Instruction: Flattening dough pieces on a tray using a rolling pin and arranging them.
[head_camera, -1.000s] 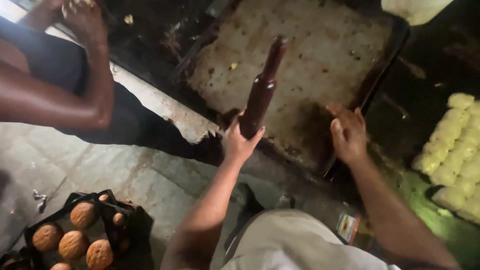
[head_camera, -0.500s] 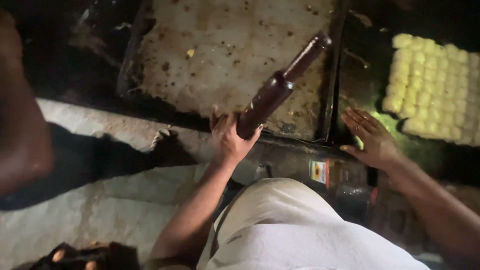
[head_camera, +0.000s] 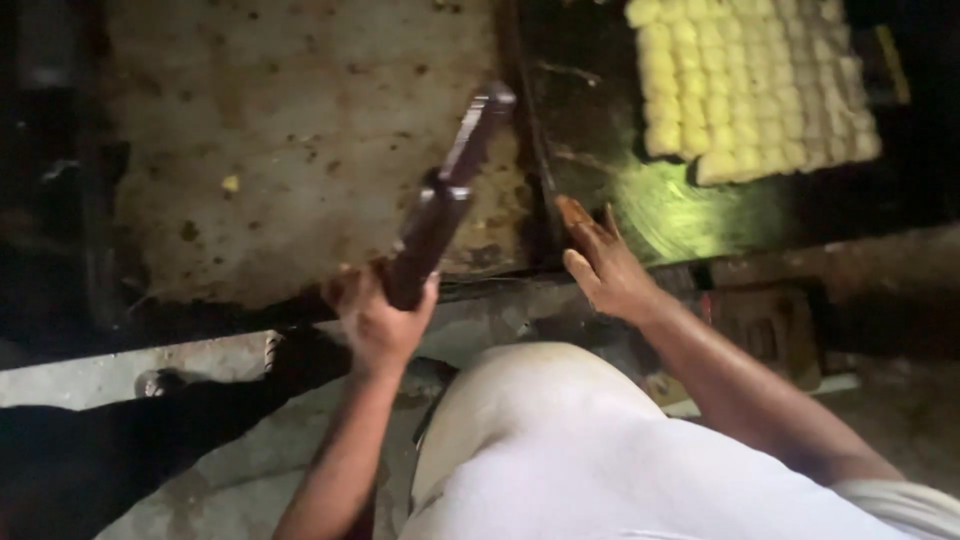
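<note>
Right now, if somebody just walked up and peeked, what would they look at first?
Probably the long dark tool that the left hand grips by its lower end, slanting up over the big stained metal tray. Next, the block of pale yellow pieces packed in neat rows at the upper right on a dark tray. The right hand rests open near the edge between the two trays.

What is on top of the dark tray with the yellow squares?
Rows of pale yellow dough pieces sit packed together on the dark tray. The tray surface beneath them is hidden.
</note>
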